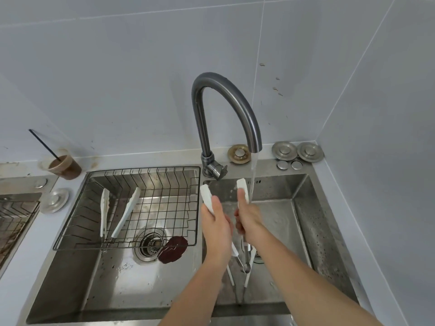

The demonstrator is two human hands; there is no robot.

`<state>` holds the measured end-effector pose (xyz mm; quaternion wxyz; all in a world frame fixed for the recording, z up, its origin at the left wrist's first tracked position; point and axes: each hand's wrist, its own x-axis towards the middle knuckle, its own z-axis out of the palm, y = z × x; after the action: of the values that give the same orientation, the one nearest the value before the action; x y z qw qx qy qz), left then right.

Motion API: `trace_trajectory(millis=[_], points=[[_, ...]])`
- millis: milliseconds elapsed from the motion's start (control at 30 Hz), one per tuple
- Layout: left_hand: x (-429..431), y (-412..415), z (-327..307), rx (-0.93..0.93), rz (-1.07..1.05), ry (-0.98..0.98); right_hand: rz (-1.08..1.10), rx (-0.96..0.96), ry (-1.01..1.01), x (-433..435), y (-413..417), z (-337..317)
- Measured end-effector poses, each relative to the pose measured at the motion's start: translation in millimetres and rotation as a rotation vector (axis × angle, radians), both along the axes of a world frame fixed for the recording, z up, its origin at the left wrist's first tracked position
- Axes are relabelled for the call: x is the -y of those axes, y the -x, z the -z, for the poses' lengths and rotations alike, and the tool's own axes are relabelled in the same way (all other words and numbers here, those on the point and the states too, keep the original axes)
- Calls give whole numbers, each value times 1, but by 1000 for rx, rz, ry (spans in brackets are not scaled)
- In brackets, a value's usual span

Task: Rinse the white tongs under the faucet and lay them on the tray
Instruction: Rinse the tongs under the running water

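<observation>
Over the right sink basin I hold a pair of white tongs spread apart, one arm in each hand. My left hand grips the left arm; my right hand grips the right arm, whose tip stands just left of the water stream. The tongs' hinge end points down toward me. The curved grey faucet runs water into the right basin. A wire rack tray sits in the left basin with another pair of white tongs lying in it.
A dark red round pad lies beside the left drain. A cup of brown drink with a straw stands at the back left. Metal drain stoppers rest behind the right basin. A second rack shows at the far left.
</observation>
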<state>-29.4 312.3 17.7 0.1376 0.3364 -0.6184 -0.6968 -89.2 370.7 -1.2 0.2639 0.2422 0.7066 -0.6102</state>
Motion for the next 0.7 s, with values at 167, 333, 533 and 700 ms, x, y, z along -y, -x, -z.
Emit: trace_trajectory(millis=[167, 333, 533, 700], points=[[0, 23, 16, 154, 86, -119, -87, -73, 74, -19, -1, -3], [-4, 34, 25, 178, 206, -218, 5, -179, 154, -39, -14, -4], [-16, 23, 39, 149, 187, -356, -124, -288, 102, -36, -27, -6], [-18, 23, 36, 110, 214, -334, -153, -287, 84, -27, -16, -16]])
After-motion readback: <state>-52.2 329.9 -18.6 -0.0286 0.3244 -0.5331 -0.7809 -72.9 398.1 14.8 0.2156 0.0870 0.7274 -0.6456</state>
